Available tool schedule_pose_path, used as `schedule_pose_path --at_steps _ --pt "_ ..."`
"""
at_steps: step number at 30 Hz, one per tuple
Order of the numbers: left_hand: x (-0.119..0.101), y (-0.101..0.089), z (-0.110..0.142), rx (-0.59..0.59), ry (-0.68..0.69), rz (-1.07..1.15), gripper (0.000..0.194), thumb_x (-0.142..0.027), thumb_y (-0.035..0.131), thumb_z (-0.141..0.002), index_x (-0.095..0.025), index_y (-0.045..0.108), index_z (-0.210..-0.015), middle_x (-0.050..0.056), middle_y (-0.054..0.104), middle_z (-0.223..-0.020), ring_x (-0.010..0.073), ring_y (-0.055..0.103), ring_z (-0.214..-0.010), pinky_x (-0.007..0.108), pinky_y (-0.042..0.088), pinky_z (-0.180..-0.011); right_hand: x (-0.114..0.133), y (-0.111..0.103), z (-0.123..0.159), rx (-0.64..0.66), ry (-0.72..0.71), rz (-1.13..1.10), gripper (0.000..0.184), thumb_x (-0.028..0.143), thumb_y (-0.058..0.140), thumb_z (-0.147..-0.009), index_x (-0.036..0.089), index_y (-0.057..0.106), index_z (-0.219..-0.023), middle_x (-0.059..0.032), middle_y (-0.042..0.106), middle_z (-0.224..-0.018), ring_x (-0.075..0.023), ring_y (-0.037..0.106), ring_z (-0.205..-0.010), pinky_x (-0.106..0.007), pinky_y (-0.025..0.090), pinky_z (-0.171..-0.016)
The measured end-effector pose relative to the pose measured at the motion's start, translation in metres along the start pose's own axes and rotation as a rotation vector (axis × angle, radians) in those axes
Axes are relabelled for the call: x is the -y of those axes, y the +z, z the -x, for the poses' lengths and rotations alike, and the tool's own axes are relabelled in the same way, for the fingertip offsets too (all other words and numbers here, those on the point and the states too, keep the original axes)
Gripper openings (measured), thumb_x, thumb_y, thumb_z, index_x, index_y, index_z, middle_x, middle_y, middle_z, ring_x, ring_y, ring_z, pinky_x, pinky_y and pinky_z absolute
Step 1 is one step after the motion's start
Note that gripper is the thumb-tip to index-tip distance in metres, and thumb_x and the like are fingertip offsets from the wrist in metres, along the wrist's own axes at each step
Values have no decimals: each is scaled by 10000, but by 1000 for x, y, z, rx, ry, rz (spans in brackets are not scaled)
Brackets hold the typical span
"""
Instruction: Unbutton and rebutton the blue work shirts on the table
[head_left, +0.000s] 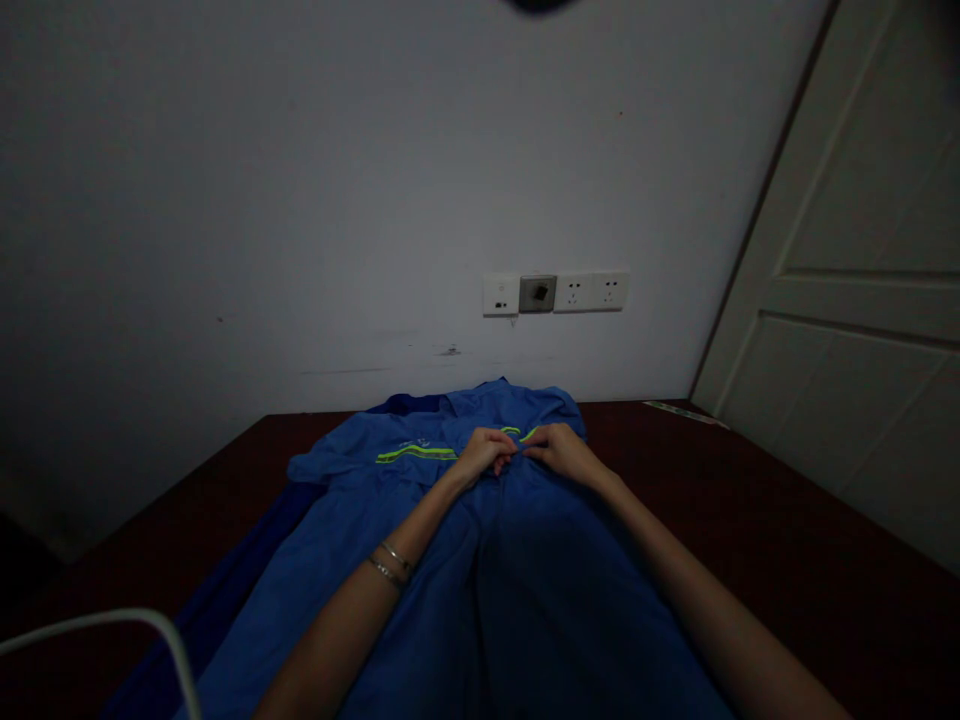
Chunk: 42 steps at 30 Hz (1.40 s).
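A blue garment with bright yellow-green stripes (360, 560), which looks like a jacket or coverall, lies spread on a dark reddish-brown table. My left hand (486, 455) pinches the cloth at its front middle, near the upper part. Just to the right, my right hand (561, 452) also has its fingers closed on the cloth, beside a short yellow-green stripe. The fingertips of both hands nearly meet, and whatever small part lies between them is too dim to make out. Small white lettering shows above the left stripe. A darker blue cloth (262, 545) sticks out from under the left side.
Behind the dark table (247, 470) rises a white wall with a row of socket plates (574, 292). A panelled door (862, 300) stands at the right. A narrow printed strip (686, 413) lies at the back right, and a white cable (142, 617) curves at the lower left.
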<state>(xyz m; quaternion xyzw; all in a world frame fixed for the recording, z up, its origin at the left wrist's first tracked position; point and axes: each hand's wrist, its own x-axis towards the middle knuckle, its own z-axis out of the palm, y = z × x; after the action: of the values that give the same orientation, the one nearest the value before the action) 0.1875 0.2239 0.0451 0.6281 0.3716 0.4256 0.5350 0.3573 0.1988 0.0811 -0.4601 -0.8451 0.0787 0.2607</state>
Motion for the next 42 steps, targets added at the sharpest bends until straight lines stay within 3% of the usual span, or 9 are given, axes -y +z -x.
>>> schedule_pose_path --at_steps 5,13,22,28,33,38,42 --pt "-1 1 2 19 52 -26 94 -193 590 -595 -102 566 -591 -34 488 -461 50 412 -336 175 340 -346 -5 -1 -1 26 -64 -105 189 270 555 -719 200 698 -820 -37 686 -852 -174 602 -778 -249 414 -732" --pt "4 -2 2 89 95 -52 222 -301 644 -577 -113 552 -650 -41 474 -485 59 437 -392 187 385 -397 -12 1 -2 48 35 -268 249 319 599 -671 172 700 -845 -61 680 -896 -201 610 -805 -287 438 -752" --pt "7 -4 1 145 176 -105 220 -297 626 -625 -107 567 -719 -34 478 -508 61 445 -418 164 369 -394 -26 6 -2 132 97 -450 330 384 594 -652 140 692 -852 -46 683 -867 -187 603 -761 -291 449 -721" --pt "9 -4 0 51 194 -189 258 -332 603 -661 -102 620 -776 -19 506 -527 72 463 -447 153 344 -379 -28 4 1 85 191 -463 347 346 612 -631 122 679 -887 -61 683 -844 -183 604 -761 -285 451 -723" --pt "3 -10 -2 -18 162 -270 252 -293 561 -699 -86 637 -822 0 539 -581 69 479 -466 150 363 -388 -28 -2 1 -32 168 -485 335 267 567 -658 112 655 -942 -71 675 -861 -176 605 -800 -277 443 -759" --pt "-8 -19 -6 -145 144 -301 274 -141 489 -710 -81 618 -944 -3 542 -570 62 482 -458 144 377 -407 -19 -3 1 -218 88 -242 246 238 502 -710 154 670 -870 -60 662 -884 -172 588 -841 -283 420 -809" --pt "-25 -29 -5 -187 164 -379 273 -97 461 -699 -93 640 -906 21 604 -639 77 525 -531 164 418 -481 5 -6 6 -215 -82 138 260 177 443 -745 160 649 -903 -65 631 -897 -174 535 -895 -280 383 -822"
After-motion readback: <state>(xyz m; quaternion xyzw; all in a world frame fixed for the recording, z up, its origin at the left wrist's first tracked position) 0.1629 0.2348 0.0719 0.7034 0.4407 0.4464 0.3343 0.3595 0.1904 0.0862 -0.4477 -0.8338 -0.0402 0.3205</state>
